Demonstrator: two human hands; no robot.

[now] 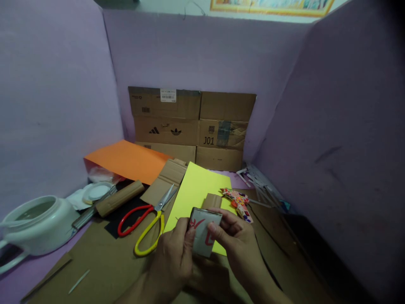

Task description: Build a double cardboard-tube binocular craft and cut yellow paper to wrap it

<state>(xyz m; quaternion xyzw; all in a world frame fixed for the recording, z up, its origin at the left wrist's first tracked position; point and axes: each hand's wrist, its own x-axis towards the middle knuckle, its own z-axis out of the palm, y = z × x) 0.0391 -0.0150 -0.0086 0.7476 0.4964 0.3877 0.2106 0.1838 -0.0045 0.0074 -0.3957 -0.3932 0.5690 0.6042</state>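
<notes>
Between my two hands is a small flat piece of cardboard (201, 236), white on the face toward me with red marks, its top edge dark. My left hand (177, 249) closes on its left side, thumb on the face. On the right side my right hand (236, 236) grips it, thumb pressed to the face and fingers behind. Just beyond it is a small brown cardboard piece (212, 200) over the yellow sheet (202, 181). Scissors (158, 209) with one red and one yellow handle lie left of my left hand, blades parted.
On the left stand a white pot (41, 228), a cardboard roll (120, 198) and an orange sheet (126, 160). A patterned craft piece (238, 202) and thin strips (262, 185) lie right. A flattened box (190, 126) leans at the back. A small white stick (79, 281) lies front left.
</notes>
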